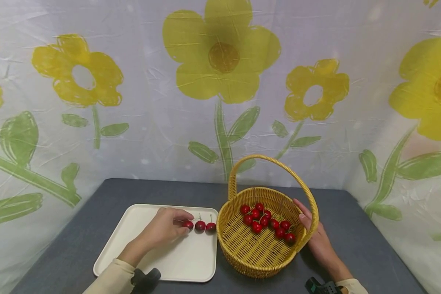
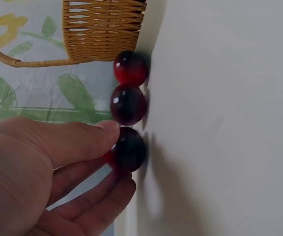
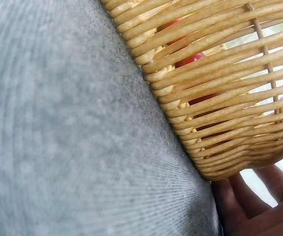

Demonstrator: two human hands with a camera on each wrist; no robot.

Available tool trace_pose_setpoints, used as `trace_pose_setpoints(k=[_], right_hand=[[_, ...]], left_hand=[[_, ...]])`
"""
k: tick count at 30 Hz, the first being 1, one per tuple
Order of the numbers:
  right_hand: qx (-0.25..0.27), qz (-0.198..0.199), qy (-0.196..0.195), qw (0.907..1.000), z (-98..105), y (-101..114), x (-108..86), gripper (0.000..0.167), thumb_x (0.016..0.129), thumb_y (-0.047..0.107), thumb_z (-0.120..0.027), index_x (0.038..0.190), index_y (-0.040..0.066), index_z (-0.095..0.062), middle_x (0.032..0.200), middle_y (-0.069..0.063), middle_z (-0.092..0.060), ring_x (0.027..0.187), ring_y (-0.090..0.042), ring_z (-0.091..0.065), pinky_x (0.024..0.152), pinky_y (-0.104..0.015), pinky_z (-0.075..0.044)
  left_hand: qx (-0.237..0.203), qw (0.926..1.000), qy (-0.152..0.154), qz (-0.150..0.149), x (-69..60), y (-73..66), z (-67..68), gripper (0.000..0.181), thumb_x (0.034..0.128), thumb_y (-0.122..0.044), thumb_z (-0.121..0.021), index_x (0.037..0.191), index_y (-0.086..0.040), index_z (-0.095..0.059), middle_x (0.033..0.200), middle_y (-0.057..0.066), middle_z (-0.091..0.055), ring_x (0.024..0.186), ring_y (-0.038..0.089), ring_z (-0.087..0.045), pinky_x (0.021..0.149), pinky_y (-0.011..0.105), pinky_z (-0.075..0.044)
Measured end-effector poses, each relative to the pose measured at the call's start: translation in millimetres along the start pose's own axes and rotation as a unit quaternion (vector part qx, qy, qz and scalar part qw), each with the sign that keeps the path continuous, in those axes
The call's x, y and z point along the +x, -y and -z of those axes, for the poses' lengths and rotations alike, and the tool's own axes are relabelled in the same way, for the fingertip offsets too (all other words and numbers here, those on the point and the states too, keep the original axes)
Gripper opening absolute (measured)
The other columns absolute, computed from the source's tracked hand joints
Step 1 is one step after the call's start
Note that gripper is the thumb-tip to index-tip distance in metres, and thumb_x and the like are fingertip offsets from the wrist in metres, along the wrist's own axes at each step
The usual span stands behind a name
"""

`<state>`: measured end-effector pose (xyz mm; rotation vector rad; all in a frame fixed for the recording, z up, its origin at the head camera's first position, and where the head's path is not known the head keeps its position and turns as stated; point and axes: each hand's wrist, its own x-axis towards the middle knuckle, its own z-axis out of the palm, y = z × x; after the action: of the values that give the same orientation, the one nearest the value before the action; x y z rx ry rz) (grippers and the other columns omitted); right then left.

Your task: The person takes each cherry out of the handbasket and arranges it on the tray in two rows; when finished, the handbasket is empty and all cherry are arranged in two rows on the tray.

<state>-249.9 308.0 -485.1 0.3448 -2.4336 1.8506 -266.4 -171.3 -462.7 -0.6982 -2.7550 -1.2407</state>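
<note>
On the cream tray (image 1: 161,265) three dark red cherries lie in a row. My left hand (image 1: 161,230) pinches the leftmost cherry (image 2: 130,150) between thumb and fingers. Beside it are the middle cherry (image 1: 200,226) and the right cherry (image 1: 211,228), with thin stems upright. To the right of the tray stands a yellow wicker basket (image 1: 242,261) with a tall arched handle (image 1: 272,158). Several red cherries (image 1: 256,227) lie inside it. My right hand (image 1: 317,237) rests against the basket's right side, fingers fairly straight at the rim; part of it is behind the handle.
Both tray and basket are on a dark grey table (image 1: 191,192). Behind and around it hangs a pale curtain (image 1: 150,122) printed with yellow flowers. The basket's left wall stands close to the tray's right edge.
</note>
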Motion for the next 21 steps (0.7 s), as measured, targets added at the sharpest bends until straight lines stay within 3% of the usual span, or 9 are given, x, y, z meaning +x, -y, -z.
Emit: trace_pose_setpoints(k=[6, 12, 16, 21], right_hand=[[0.001, -0.002, 0.000, 1.0000, -0.3, 0.6, 0.8, 0.055, 0.122, 0.039, -0.034, 0.175, 0.025, -0.030, 0.174, -0.017, -0.041, 0.142, 0.006, -0.052, 0.105, -0.014, -0.050], [-0.006, -0.006, -0.004, 1.0000, 0.2, 2.9, 0.5, 0.056, 0.121, 0.040, -0.035, 0.175, 0.025, -0.030, 0.174, -0.017, -0.042, 0.141, 0.007, -0.053, 0.104, -0.014, -0.051], [-0.012, -0.009, -0.005, 0.9999, -0.2, 3.2, -0.1, 0.056, 0.121, 0.042, -0.036, 0.174, 0.027, -0.031, 0.174, -0.017, -0.042, 0.140, 0.007, -0.052, 0.103, -0.014, -0.051], [-0.007, -0.007, -0.004, 0.9999, -0.7, 1.9, -0.4, 0.055, 0.121, 0.041, -0.036, 0.174, 0.027, -0.031, 0.173, -0.017, -0.042, 0.141, 0.007, -0.053, 0.104, -0.014, -0.051]], left_hand=[[-0.001, 0.9998, -0.018, 0.003, -3.5, -11.5, 18.9, 0.033, 0.0918, -0.003, -0.084, 0.125, 0.000, -0.079, 0.125, 0.017, -0.080, 0.110, 0.038, -0.080, 0.096, 0.045, -0.066], [-0.034, 0.9984, -0.044, 0.004, -6.2, -28.1, 31.7, 0.035, 0.0924, -0.004, -0.085, 0.127, -0.005, -0.079, 0.125, 0.018, -0.080, 0.111, 0.037, -0.080, 0.095, 0.042, -0.066], [-0.099, 0.9948, -0.023, 0.000, -7.0, -37.8, 31.1, 0.036, 0.0947, -0.009, -0.085, 0.130, -0.007, -0.078, 0.125, 0.016, -0.080, 0.112, 0.031, -0.081, 0.092, 0.030, -0.066], [-0.185, 0.9825, 0.019, -0.009, -2.2, -53.4, 25.8, 0.042, 0.0968, -0.015, -0.085, 0.136, -0.006, -0.075, 0.130, 0.013, -0.079, 0.119, 0.031, -0.078, 0.096, 0.026, -0.064]])
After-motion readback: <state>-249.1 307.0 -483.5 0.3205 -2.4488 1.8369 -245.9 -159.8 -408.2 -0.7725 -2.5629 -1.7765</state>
